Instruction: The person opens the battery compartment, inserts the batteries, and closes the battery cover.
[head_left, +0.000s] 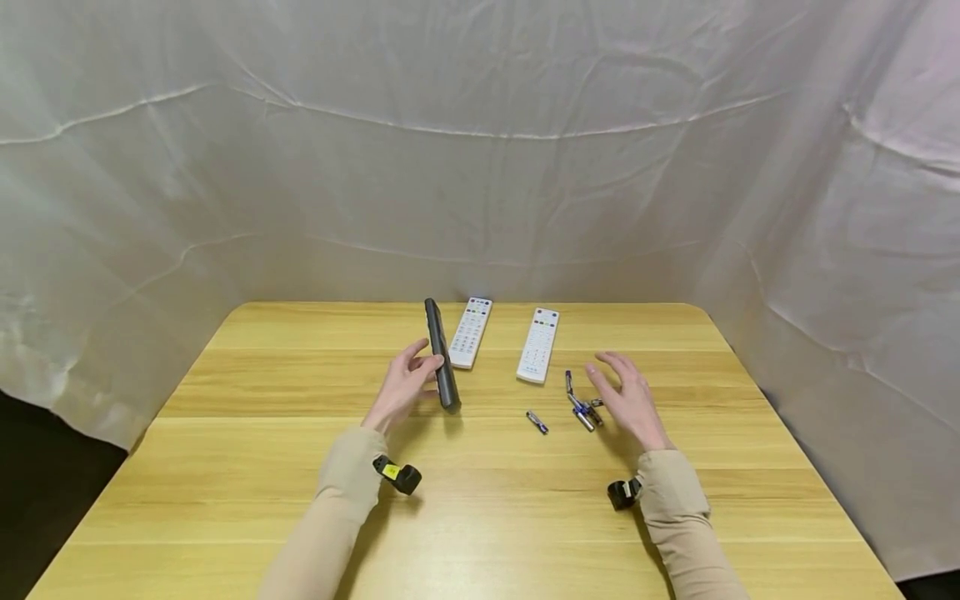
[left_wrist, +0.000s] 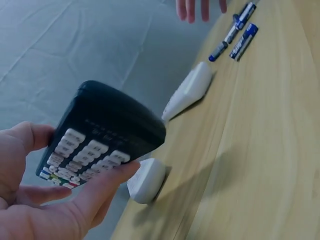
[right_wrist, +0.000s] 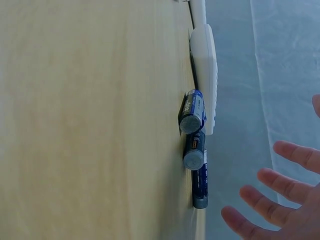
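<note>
My left hand (head_left: pixel 403 385) grips a black remote control (head_left: pixel 442 357) by its sides, thumb on one edge and fingers on the other, holding it tilted above the table. In the left wrist view the remote (left_wrist: pixel 115 120) shows pale buttons and a few coloured ones near the fingers. My right hand (head_left: pixel 628 398) hovers with spread fingers beside a small group of blue-and-silver batteries (head_left: pixel 583 415) and holds nothing. One more battery (head_left: pixel 537 422) lies apart, left of the group. In the right wrist view several batteries (right_wrist: pixel 194 150) lie close together near the fingers.
Two white remotes lie buttons-up toward the back of the wooden table (head_left: pixel 480 517): the left one (head_left: pixel 471 333) just behind the black remote, the right one (head_left: pixel 537 346) nearer the batteries. A pale cloth curtain (head_left: pixel 480 183) hangs behind the table and along its sides.
</note>
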